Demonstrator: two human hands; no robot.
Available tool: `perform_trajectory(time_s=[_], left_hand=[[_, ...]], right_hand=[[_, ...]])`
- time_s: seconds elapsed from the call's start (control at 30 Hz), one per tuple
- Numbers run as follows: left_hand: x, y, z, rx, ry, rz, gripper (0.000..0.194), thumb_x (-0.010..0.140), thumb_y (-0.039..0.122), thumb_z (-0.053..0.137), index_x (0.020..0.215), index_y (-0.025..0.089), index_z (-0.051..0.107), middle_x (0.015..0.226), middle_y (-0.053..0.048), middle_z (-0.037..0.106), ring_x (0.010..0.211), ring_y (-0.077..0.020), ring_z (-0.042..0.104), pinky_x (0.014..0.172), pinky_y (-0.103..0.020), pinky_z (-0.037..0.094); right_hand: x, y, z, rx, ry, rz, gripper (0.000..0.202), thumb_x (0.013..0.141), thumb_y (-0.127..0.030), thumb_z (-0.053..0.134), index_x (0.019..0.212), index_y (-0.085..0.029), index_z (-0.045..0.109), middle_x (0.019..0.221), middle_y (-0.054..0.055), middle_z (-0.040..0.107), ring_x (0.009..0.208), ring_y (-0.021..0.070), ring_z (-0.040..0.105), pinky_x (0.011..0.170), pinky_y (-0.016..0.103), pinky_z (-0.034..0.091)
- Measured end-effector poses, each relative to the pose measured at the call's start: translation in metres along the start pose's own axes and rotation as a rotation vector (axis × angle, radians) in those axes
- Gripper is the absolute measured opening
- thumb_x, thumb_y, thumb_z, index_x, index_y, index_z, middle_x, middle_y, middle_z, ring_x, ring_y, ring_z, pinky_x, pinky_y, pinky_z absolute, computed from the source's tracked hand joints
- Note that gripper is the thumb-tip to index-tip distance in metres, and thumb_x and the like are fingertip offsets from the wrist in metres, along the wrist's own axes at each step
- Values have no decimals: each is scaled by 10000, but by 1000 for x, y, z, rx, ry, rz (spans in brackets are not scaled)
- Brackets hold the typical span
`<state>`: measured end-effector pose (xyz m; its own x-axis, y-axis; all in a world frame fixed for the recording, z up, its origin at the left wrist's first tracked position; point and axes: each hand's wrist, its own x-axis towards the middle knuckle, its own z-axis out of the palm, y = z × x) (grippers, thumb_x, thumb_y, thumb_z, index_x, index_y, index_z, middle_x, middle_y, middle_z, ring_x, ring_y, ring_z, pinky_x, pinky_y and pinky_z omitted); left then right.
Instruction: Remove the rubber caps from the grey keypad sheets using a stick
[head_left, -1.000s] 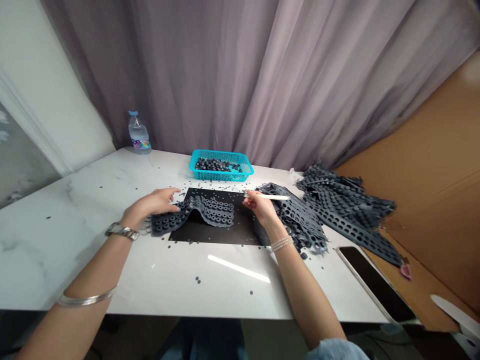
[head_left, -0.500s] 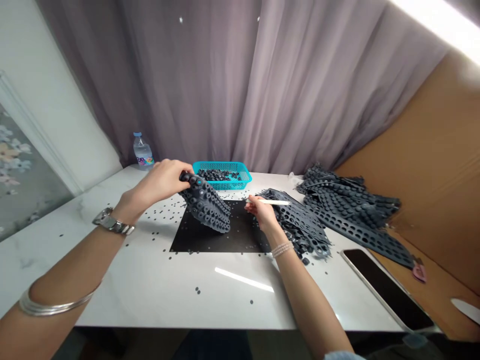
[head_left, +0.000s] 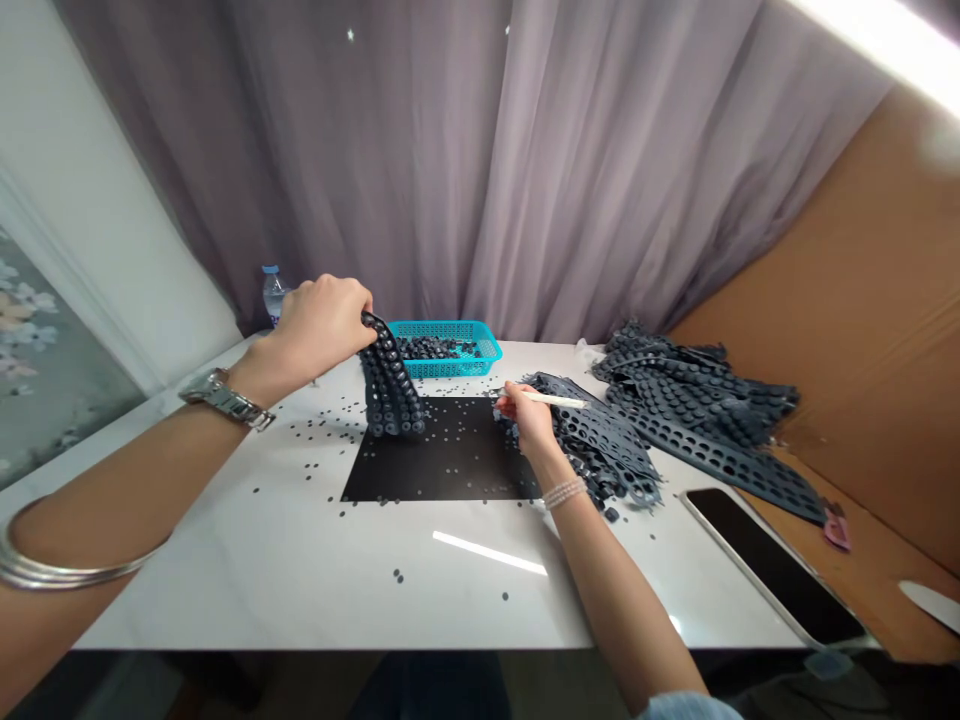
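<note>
The left hand (head_left: 322, 315) is pinching the top end of a dark grey, rubbery-looking sheet with rows of round knobs (head_left: 392, 392), fingers curling over it. The sheet is hanging above the far left corner of a flat black rectangular mat (head_left: 450, 455); whether its lower edge is touching the mat, I cannot tell. Past the mat's right edge, the right hand (head_left: 525, 412) is closing thumb and fingers around a slender white stick-like tool (head_left: 556, 400), which is pointing away to the right.

Handling this well is probably depending on a firm pinch across several knobs, since a narrow hold could be letting so floppy a sheet twist. Small dark round discs (head_left: 398, 575) are lying on and around the mat, so gentle, level movement is seeming wiser than flicking. Beyond the mat, a turquoise perforated plastic basket (head_left: 442, 368) is standing close behind the sheet; keeping clear of its rim should be preventing snags. Right of the mat, a heap of dark grey perforated sheets (head_left: 604, 430) is crowding the right hand's space.
</note>
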<state>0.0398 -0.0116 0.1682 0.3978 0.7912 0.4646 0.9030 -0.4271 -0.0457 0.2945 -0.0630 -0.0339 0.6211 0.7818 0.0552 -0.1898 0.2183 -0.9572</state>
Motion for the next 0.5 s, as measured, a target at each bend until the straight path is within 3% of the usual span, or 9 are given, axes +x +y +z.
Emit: perform_trajectory(time_s=[0.07, 0.13, 0.2, 0.27, 0.4, 0.5], left_hand=[[6, -12, 1, -77, -179, 4, 220, 665, 291, 605, 800, 167, 728, 712, -96, 673, 745, -262, 629, 664, -375, 438], [10, -27, 2, -248, -453, -31, 213, 613, 326, 664, 755, 180, 729, 644, -64, 669, 652, -227, 625, 600, -344, 448], [11, -42, 1, -462, -710, -86, 301, 595, 375, 699, 825, 187, 742, 655, -49, 690, 619, -204, 631, 564, -318, 463], [9, -57, -2, -623, -850, -120, 386, 594, 414, 717, 912, 197, 744, 702, -47, 714, 634, -195, 648, 565, -302, 485], [6, -84, -6, -875, -915, -162, 378, 555, 403, 797, 874, 208, 747, 775, -60, 739, 672, -202, 671, 610, -302, 534], [8, -104, -3, -1028, -781, -221, 364, 577, 397, 815, 855, 181, 721, 852, -83, 746, 708, -195, 676, 651, -301, 553]], right_hand=[[0, 0, -1, -6, -6, 6, 282, 688, -437, 715, 664, -207, 553, 544, -21, 627, 523, 120, 599, 551, 236, 484], [1, 0, -3, -7, -9, 11, 292, 678, -444, 729, 668, -207, 557, 539, -23, 628, 514, 119, 596, 543, 237, 482], [2, 0, -4, -3, -11, 16, 298, 664, -437, 746, 663, -205, 560, 535, -27, 628, 500, 109, 583, 540, 233, 480], [3, 1, -5, -1, -21, 28, 293, 653, -419, 758, 650, -200, 563, 538, -22, 635, 501, 105, 581, 544, 228, 480], [3, 2, -5, -2, -47, 53, 282, 639, -398, 772, 642, -194, 577, 550, -6, 650, 520, 118, 597, 542, 232, 481], [2, 3, -5, -10, -55, 64, 269, 639, -385, 773, 651, -194, 584, 555, -4, 653, 520, 122, 597, 541, 237, 483]])
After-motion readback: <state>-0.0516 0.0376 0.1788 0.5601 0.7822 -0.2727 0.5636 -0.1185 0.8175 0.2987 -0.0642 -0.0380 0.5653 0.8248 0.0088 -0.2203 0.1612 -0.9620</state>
